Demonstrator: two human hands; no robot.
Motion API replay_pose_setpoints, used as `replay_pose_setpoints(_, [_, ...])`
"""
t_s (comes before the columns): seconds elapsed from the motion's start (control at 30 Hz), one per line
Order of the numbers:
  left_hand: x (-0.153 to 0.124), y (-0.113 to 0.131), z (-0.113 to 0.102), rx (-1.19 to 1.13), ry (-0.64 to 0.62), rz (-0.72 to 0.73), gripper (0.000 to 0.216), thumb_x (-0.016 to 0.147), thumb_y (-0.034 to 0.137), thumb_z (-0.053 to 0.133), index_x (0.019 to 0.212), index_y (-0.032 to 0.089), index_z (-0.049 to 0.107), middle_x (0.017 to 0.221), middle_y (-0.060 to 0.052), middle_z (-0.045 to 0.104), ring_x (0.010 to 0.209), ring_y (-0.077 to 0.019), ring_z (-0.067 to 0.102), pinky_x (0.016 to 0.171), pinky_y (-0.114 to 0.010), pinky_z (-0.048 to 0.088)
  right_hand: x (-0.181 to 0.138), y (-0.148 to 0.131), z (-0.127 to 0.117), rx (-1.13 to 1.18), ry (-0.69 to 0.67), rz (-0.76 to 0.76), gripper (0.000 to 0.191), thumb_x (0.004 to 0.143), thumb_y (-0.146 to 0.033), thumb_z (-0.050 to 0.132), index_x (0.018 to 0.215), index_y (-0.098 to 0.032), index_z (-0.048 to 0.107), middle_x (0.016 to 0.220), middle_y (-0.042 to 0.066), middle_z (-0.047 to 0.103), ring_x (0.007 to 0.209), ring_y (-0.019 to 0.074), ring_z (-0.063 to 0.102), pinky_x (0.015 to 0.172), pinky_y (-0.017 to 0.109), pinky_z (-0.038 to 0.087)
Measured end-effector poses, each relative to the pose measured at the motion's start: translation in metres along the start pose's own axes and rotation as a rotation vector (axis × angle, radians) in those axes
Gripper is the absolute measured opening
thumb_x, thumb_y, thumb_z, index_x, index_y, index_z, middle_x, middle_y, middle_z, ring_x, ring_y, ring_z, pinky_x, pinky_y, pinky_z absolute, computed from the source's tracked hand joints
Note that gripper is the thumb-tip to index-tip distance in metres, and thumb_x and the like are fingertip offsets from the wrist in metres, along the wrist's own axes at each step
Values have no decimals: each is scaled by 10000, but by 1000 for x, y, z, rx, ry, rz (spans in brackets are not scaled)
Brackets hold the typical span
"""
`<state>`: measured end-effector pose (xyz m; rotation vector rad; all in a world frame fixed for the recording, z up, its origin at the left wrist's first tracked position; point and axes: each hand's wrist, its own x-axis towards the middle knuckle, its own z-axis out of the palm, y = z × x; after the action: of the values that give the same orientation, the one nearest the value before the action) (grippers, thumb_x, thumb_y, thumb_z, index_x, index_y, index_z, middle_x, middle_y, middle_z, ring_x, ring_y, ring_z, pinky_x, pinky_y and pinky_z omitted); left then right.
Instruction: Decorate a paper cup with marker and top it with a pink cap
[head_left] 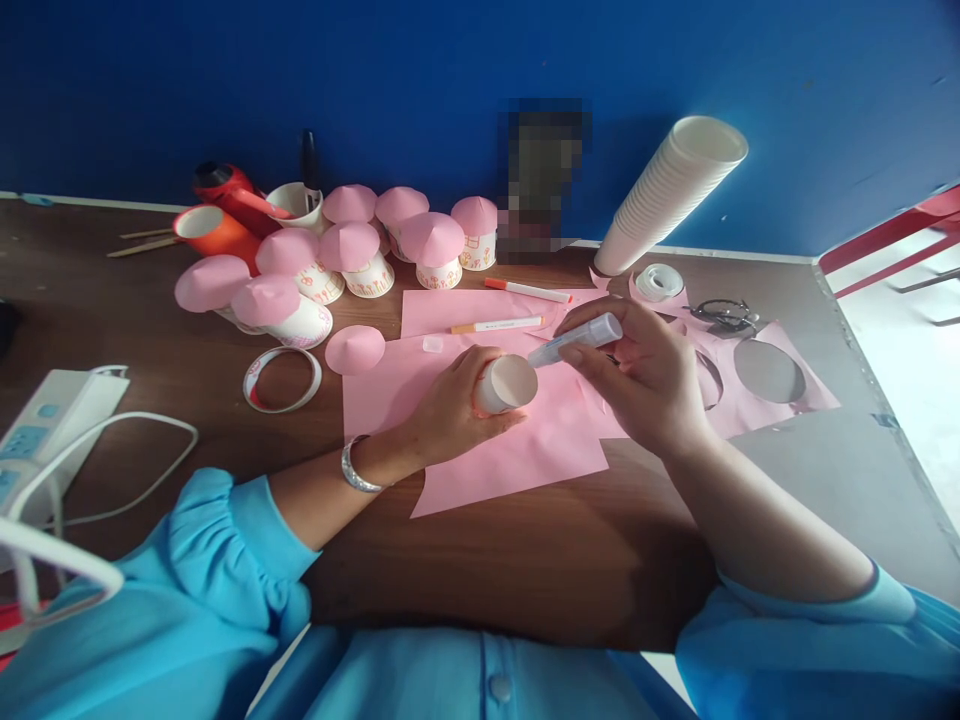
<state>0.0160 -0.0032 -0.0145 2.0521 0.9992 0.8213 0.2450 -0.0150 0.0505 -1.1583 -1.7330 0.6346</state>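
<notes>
My left hand (465,405) is wrapped round a small white paper cup (514,384), its round base turned up toward me. In my right hand (649,375) a whitish glue stick (577,340) is pinched between thumb and fingers, its tip close to the edge of that base; whether they touch I cannot tell. Both hands are above pink paper sheets (510,455). A loose pink paper cone (355,350) lies left of my left hand, near a small clear cap (432,344). Beyond, an orange-tipped marker (529,291) and a tan-ended marker (499,325) rest on the paper.
Several decorated cups with pink cone tops (360,260) stand at the back left, beside a red hair dryer (236,195). A tape roll (282,380) lies nearer. At the back right, a tall stack of paper cups (667,195) leans toward the blue wall. A power strip (45,440) sits far left.
</notes>
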Motion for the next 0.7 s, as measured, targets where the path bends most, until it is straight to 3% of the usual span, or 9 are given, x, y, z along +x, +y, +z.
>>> replay_pose_setpoints(0.23, [3, 0, 1, -14, 9, -3, 502, 835, 390, 841, 1195, 224, 532, 1159, -67, 693, 992, -246, 676, 853, -394, 567, -2, 3, 2, -113, -55, -66, 95, 970, -318, 689, 998, -233, 657, 912, 5, 742, 781, 172, 686, 714, 314, 583])
replay_pose_setpoints(0.7, [2, -3, -1, -31, 57, -1, 513, 824, 382, 870, 1186, 215, 546, 1178, -79, 704, 1027, -251, 687, 887, -411, 577, 1, 16, 2, 123, -39, 127, 324, 917, -522, 773, 915, -206, 703, 840, 14, 747, 738, 162, 708, 642, 281, 591])
